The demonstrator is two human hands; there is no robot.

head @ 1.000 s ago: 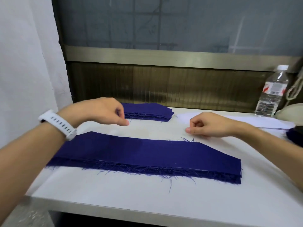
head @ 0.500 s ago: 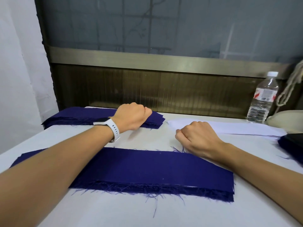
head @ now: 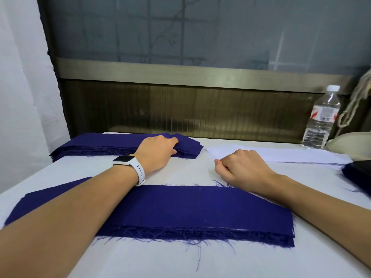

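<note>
Head view. The left hand [head: 158,153] reaches to the far stack [head: 112,142] of dark blue cloth pieces, which lies at the back left of the tabletop [head: 241,263], close to the wall panel. The fingers [head: 174,141] lie curled over the stack's top near its right end, with the thumb against the frayed near edge, so the hand holds the upper layers in a pinch. A white watch [head: 130,163] sits on that wrist.

The right hand [head: 243,169] rests on the tabletop, well apart from the stack. Its fingers are curled tight into a fist, and nothing is seen in them.

A near strip [head: 200,209] of the same blue cloth lies across the front, frayed along its near edge. Both forearms pass over it.

A white sheet [head: 285,156] lies just right of the stack. A clear water bottle [head: 321,121] stands upright at the back right. A dark item [head: 358,174] is cut off at the right edge; its nature cannot be told.
</note>
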